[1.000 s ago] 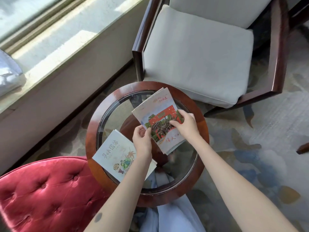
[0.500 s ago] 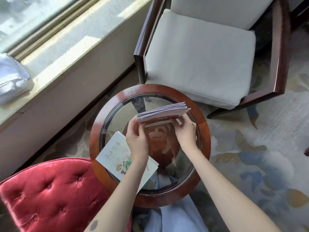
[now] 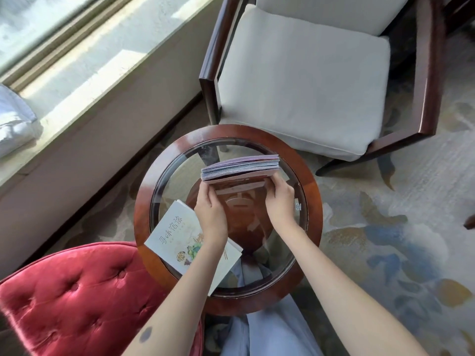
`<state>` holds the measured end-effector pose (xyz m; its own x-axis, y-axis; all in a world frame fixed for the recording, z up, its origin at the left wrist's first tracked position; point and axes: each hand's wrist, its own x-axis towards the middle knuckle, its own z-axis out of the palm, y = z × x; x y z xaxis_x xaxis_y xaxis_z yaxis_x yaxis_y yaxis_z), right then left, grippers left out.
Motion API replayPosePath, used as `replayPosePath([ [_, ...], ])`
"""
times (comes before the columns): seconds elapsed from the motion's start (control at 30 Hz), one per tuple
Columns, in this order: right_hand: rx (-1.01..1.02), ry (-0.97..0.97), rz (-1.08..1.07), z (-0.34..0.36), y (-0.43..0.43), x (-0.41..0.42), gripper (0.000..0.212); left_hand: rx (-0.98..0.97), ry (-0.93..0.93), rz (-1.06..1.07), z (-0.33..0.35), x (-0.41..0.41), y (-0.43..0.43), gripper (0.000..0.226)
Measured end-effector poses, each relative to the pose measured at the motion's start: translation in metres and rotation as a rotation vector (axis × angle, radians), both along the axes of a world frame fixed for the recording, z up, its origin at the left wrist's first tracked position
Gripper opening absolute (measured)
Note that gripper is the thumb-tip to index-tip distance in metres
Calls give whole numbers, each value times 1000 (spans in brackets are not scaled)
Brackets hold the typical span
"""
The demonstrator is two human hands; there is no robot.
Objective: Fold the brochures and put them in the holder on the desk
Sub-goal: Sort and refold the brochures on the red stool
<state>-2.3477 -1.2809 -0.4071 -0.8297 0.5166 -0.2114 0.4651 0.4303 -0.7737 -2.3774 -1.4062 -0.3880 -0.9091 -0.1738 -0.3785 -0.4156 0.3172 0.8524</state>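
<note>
Grips the brochure stack [image 3: 241,167] edge-on over the round glass table [image 3: 144,201], left hand [image 3: 210,214] and right hand [image 3: 280,201] each curled round a lower corner. Partly hides a pale booklet [image 3: 174,232] under the left forearm; cushioned armchair [image 3: 303,86] beyond, red tufted seat [image 3: 77,291] alongside.

I'm looking at a hotel-style lounge corner: cushioned armchair [image 3: 303,80], round glass-topped table [image 3: 312,194], patterned carpet [image 3: 390,227], sunny window ledge [image 3: 84,73].

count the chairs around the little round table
2. A white-cushioned armchair beyond the table, and a red tufted chair at its near left. A dark wooden piece at the right edge may belong to another.
</note>
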Motion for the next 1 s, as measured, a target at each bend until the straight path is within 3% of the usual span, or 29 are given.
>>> replayPosePath([
  [0.47, -5, -62, 6, 4, -4, 3, 33, -45, -44, -62, -4, 0, -6, 27],
  [0.77, -73, -38, 22, 30, -17, -22, 34, -123, -13, 84, 18, -9, -36, 28],
  [1.0, 9, -241, 353, 31, -73, -32, 34, -185, -209, 305, 19, 33, -90, 34],
])
